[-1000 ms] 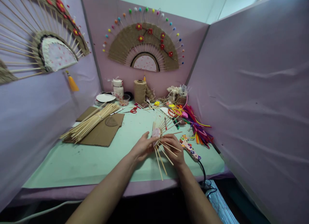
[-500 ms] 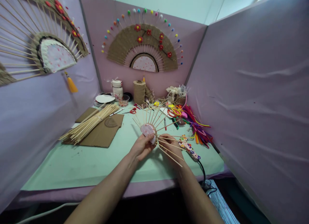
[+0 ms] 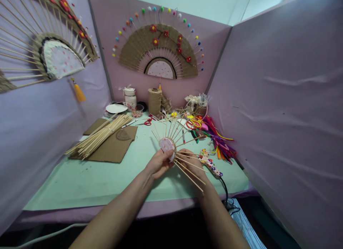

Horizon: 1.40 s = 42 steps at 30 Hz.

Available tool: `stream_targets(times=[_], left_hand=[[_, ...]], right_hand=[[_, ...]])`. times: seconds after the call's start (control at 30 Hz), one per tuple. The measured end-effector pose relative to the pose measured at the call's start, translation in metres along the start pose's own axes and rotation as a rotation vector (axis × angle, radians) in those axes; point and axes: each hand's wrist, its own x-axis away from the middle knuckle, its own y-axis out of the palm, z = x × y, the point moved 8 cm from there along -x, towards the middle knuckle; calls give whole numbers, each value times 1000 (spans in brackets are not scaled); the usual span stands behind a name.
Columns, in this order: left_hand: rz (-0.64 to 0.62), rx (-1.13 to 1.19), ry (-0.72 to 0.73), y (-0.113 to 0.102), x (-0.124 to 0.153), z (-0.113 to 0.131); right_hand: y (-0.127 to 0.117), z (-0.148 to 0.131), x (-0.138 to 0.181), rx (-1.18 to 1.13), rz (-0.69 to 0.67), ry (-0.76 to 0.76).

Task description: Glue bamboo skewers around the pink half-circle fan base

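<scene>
A small half-finished fan (image 3: 166, 145) is held above the table, its half-round base pale pink with red dots and a tan band along the curved edge. Thin wooden sticks spread out from that edge. My left hand (image 3: 159, 164) grips the base, thumb on its face and fingers underneath. My right hand (image 3: 189, 162) is at the fan's right edge, behind several lower sticks, with its fingers curled in close to the band. Whatever those fingers pinch is too small and covered to make out.
A colourful glue gun (image 3: 211, 166) with a black cord lies right of my hands. At left, a bundle of sticks (image 3: 103, 136) rests on cardboard (image 3: 115, 156). Behind stand a twine spool (image 3: 154, 102), red scissors (image 3: 147, 123) and pipe cleaners (image 3: 223, 145). A finished fan (image 3: 139, 41) hangs on the back wall.
The fan has shifted slightly to the right and turned a little, its lower sticks now pointing further down. Both hands keep their places on it.
</scene>
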Motion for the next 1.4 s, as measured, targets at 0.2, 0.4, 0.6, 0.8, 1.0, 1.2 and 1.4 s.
stream_targets(times=[0.2, 0.4, 0.6, 0.8, 1.0, 1.2, 1.4], left_hand=[[-45, -21, -35, 2, 0, -4], [-56, 76, -5, 0, -3, 0], [-56, 48, -19, 2, -1, -1], [-67, -8, -21, 4, 2, -3], [-96, 6, -18, 7, 3, -4], [-91, 37, 57, 5, 1, 5], [-2, 152, 260, -5, -2, 28]], right_hand=[[0, -1, 7, 3, 4, 15], [9, -10, 8, 63, -28, -11], [8, -11, 10, 77, 9, -1], [0, -7, 10, 114, 17, -7], [1, -14, 13, 140, 15, -43], [-5, -19, 12, 144, 24, -78], [-47, -23, 5, 331, 212, -263]])
